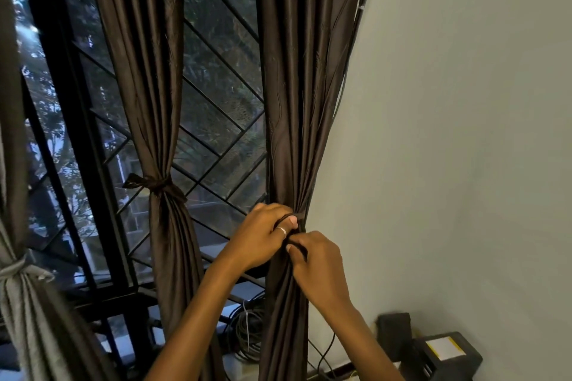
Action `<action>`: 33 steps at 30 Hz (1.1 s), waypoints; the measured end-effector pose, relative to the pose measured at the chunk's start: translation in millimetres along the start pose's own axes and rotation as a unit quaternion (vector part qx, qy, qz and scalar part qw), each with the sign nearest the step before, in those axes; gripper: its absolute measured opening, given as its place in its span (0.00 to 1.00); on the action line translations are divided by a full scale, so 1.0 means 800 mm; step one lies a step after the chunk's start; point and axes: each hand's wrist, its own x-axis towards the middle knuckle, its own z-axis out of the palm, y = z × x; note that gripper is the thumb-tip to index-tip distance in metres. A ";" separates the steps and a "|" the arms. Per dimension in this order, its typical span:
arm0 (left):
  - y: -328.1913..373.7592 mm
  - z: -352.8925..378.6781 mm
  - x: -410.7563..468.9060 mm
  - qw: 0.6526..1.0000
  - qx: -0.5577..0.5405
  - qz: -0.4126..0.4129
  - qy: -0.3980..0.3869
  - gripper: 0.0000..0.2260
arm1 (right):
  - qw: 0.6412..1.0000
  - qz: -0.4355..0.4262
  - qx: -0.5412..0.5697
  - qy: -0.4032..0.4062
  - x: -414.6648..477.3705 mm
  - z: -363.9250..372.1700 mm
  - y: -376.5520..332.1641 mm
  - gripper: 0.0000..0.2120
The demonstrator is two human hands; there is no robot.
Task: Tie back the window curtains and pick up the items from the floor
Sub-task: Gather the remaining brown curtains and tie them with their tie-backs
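The curtain nearest the wall [291, 102] is bunched at mid-height, where the left hand [263, 237] and the right hand [320, 264] each pinch its dark tie-back [288, 216]. The middle curtain [154, 102] hangs tied, with coiled cable [247, 334] on the sill below.

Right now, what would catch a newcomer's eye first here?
Both hands meet at centre: the left hand and right hand pinch a dark tie band at the gathered rightmost curtain, beside the pale wall. Left of it, the middle curtain hangs already knotted, against the diagonal window grille.
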 end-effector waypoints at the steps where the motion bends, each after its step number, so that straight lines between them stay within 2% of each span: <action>1: 0.002 -0.001 0.000 1.000 -0.011 -0.009 -0.010 0.11 | 1.000 -0.011 -0.019 -0.005 -0.005 0.002 -0.003 0.08; 5: 0.004 -0.007 -0.002 0.994 -0.071 -0.062 -0.047 0.12 | 0.990 -0.082 -0.104 0.047 -0.013 -0.002 -0.014 0.05; 8: 0.000 -0.013 -0.003 0.986 -0.109 -0.099 -0.071 0.11 | 0.972 -0.173 -0.139 0.079 0.000 -0.023 -0.015 0.09; 12: -0.005 -0.017 -0.004 0.979 -0.149 -0.118 -0.080 0.10 | 0.935 -0.293 -0.202 -0.006 0.040 -0.052 -0.006 0.13; 14: -0.008 -0.017 -0.004 0.977 -0.158 -0.118 -0.078 0.10 | 0.922 -0.310 -0.218 -0.076 0.059 -0.064 -0.003 0.11; 16: -0.012 -0.015 -0.005 0.983 -0.132 -0.109 -0.067 0.10 | 0.921 -0.303 -0.219 -0.114 0.069 -0.075 -0.002 0.08; 22: -0.006 -0.002 -0.018 0.997 0.021 -0.008 0.069 0.13 | 0.966 -0.183 -0.172 -0.069 0.075 -0.076 0.009 0.10; 27: -0.007 0.006 -0.029 0.981 0.087 0.048 0.168 0.18 | 0.983 -0.129 -0.118 -0.053 0.086 -0.071 0.010 0.13; 33: -0.002 0.023 -0.036 0.944 0.193 0.149 0.222 0.14 | 0.992 -0.113 -0.061 -0.012 0.098 -0.059 0.007 0.11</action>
